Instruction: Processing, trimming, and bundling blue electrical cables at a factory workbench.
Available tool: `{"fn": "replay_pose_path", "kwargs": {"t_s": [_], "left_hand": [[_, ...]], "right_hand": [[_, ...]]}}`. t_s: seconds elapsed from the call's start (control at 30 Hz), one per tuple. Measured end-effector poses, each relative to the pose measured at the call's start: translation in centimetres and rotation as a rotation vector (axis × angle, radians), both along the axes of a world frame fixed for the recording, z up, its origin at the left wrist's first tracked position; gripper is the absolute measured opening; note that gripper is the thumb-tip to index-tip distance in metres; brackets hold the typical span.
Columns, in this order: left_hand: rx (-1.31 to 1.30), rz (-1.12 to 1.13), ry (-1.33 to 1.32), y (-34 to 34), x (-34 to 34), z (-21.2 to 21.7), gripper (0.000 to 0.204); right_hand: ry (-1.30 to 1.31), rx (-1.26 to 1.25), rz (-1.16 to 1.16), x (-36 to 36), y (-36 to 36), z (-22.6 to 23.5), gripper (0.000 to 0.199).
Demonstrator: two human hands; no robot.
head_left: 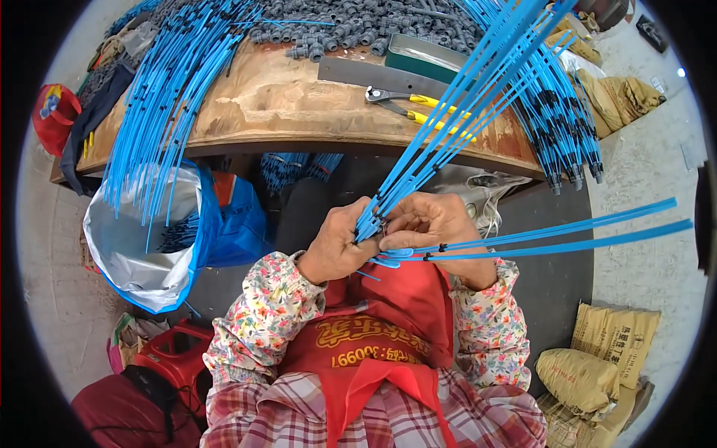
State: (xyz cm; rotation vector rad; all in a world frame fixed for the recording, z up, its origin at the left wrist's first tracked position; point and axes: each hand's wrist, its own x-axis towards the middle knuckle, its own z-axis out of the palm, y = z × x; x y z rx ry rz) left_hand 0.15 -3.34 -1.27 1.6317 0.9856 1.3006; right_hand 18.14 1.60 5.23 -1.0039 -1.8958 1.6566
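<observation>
Over my lap, my left hand [336,240] is closed around the lower ends of a bunch of thin blue tubes [437,142]. Small black pieces sit on them, and the bunch slants up to the right across the table edge. My right hand [433,224] is beside it, thumb and fingers pinched together near the bunch's ends. A few more blue tubes [590,231] run out to the right from under the right hand, with black pieces close to the fingers. Exactly what the right fingertips grip is too small to tell.
On the wooden table [299,104] lie yellow-handled pincers [422,108], a flat metal strip [373,75], a green tray [426,56], grey fittings [358,26] and blue tubes [172,82]. A silver-lined blue bag [142,239] stands left. Sacks [579,381] lie at right, a red stool [175,351] at left.
</observation>
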Motion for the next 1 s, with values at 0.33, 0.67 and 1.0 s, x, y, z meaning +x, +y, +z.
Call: {"fn": "replay_pose_path", "kwargs": {"t_s": [0.33, 0.67, 1.0], "left_hand": [[-0.169, -0.046, -0.027, 0.5, -0.3, -0.3, 0.017], [-0.291, -0.091, -0.366, 0.4, -0.9, -0.6, 0.017], [-0.228, 0.068, -0.551, 0.4, -4.6, -4.0, 0.028]], "right_hand": [[-0.035, 0.464, -0.11, -1.0, -0.7, -2.7, 0.013], [-0.082, 1.15, -0.197, -2.4, -0.8, -5.2, 0.017], [0.104, 0.587, -0.184, -0.3, 2.4, 0.6, 0.012]]}}
